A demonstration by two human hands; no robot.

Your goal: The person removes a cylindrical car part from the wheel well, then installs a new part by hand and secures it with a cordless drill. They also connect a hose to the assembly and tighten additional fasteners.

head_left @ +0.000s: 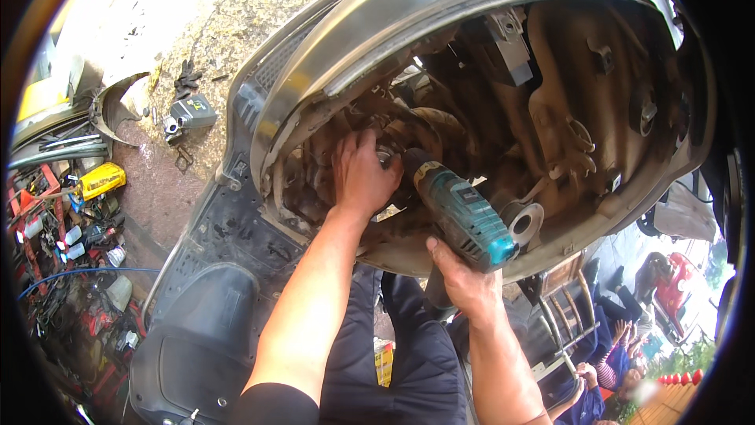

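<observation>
My right hand [464,279] grips a teal and black cordless impact driver [468,217] by its handle. The nose of the driver points up and left into the open underseat bay of a scooter [503,158]. Just left of that nose, my left hand [362,173] reaches into the dark bay with its fingers curled by a small round metal part [384,155]. What those fingers hold is hidden by the hand and the shadow. Dusty engine parts surround both hands.
The scooter's dark body rim [370,20] curves around the bay. A grey floorboard [240,220] lies left. On the ground are a dark metal part [191,113], a yellow bottle [102,180] and heaped tools and parts. A wooden stool [568,311] and seated people [605,366] are at right.
</observation>
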